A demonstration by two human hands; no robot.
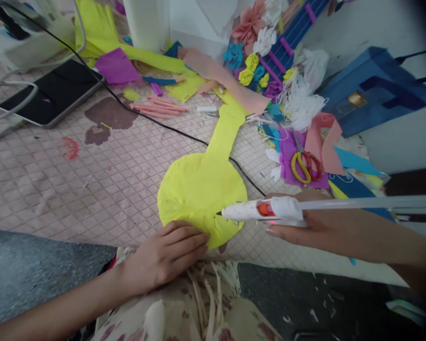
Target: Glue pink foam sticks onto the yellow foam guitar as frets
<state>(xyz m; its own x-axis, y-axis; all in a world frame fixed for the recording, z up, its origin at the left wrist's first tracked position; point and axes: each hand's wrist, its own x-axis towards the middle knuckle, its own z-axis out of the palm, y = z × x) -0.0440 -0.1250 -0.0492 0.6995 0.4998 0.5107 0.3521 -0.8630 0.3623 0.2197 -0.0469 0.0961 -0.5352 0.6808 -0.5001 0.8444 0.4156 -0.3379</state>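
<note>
A yellow paper shape [202, 184] with a round body and a narrow neck lies flat on the table cover. My left hand [179, 248] rests on its lower left edge, fingers pressed together and flat on the paper. From the right, my right hand [305, 222] is wrapped round a white glue gun [262, 209]. The gun's dark tip points left and is over or touching the lower right part of the round body; which, I cannot tell. A clear glue stick sticks out of the gun's back, and its black cord runs across the table, passing behind the yellow neck.
Scissors [305, 166] lie on purple paper at the right, near a blue bag [372, 92]. Pink rolled sticks [159, 106], paper scraps and paper flowers [248, 71] lie behind the yellow shape. A phone [51, 94] and a power strip [31, 45] are at the left.
</note>
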